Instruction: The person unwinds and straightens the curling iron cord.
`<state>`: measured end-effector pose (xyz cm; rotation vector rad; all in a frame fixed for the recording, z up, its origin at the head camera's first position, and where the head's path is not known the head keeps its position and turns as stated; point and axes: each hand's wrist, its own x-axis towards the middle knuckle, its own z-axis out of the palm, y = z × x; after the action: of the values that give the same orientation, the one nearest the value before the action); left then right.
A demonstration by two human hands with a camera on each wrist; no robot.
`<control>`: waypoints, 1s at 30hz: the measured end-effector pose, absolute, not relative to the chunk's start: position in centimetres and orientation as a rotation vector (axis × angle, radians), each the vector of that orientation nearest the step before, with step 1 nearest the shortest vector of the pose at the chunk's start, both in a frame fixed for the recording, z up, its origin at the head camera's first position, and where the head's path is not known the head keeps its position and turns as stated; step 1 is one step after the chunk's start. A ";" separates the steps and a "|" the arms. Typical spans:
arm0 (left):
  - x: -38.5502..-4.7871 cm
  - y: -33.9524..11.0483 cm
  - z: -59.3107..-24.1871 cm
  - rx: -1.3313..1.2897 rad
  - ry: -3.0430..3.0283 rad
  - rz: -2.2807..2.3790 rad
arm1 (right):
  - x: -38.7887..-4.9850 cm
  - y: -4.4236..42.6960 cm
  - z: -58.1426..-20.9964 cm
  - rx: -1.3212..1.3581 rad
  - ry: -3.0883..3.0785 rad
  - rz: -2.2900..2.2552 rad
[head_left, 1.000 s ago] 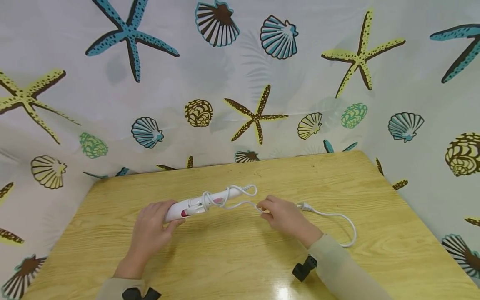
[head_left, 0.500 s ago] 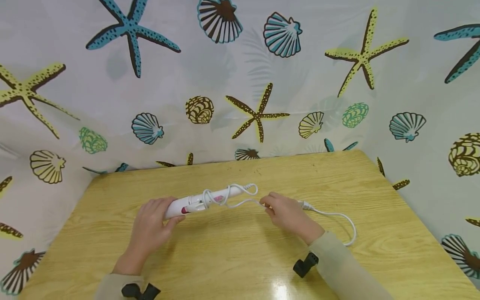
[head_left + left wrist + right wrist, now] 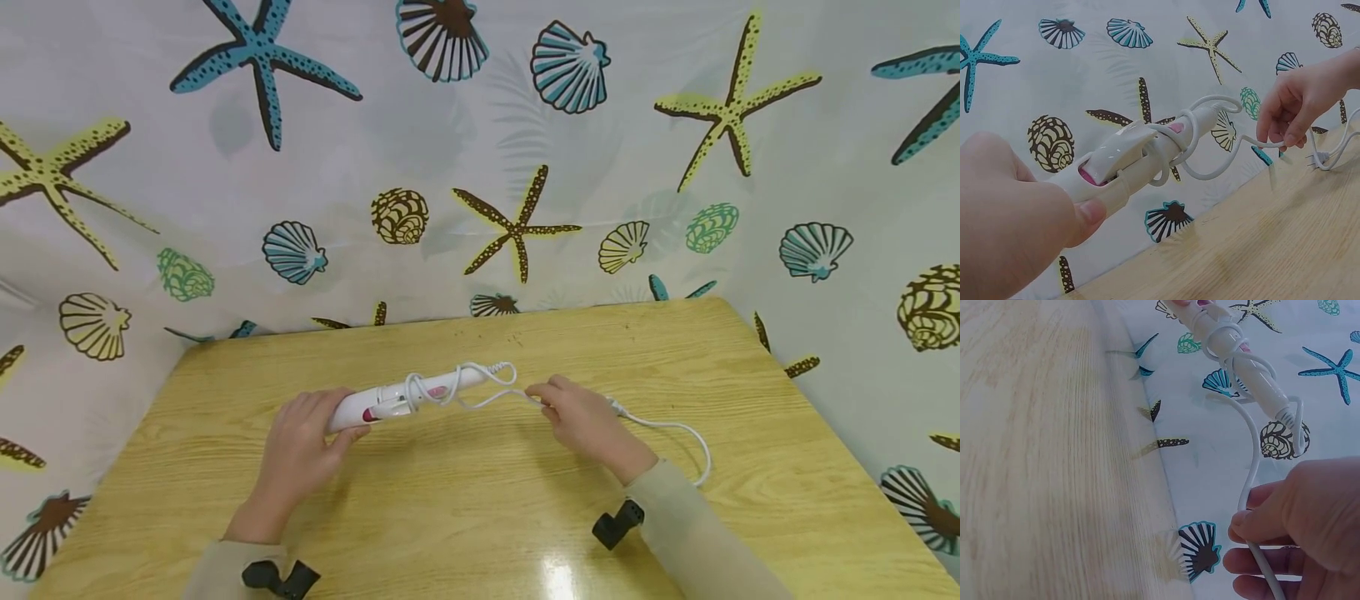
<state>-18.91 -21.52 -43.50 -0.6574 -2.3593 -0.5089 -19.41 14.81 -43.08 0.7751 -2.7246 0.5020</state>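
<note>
My left hand (image 3: 300, 446) grips the thick end of a white curling iron (image 3: 386, 400) with pink accents, holding it tilted over the table. Its white cord (image 3: 1210, 174) is looped loosely around the handle half, and a coiled strain relief shows at the far end. To the right, my right hand (image 3: 585, 423) pinches the cord between thumb and fingers, a short way from the iron. In the left wrist view the plug (image 3: 1320, 159) hangs near my right hand. Beyond that hand, a loop of cord (image 3: 701, 454) curves down on the right.
A wooden table (image 3: 450, 517) lies under both hands. Behind it and along the sides hangs a white curtain (image 3: 450, 142) printed with starfish and shells. Each sleeve carries a black wrist mount (image 3: 618, 523).
My right hand has moved slightly right and up, drawing the cord away from the iron. The left hand keeps its grip on the curling iron, nearly still.
</note>
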 end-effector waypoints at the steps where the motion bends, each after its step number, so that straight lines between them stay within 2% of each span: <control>1: -18.9 -21.5 -43.5 -0.660 -2.359 -0.508 | -19.5 14.9 -43.1 0.769 -2.720 0.506; 30: -18.8 -21.4 -43.8 -0.797 -2.325 -0.523 | -21.6 15.5 -43.2 0.643 -2.298 0.595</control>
<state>-18.80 -21.44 -43.76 -0.7974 -2.3247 -0.5227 -21.58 15.51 -43.18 0.6430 -2.2976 0.5954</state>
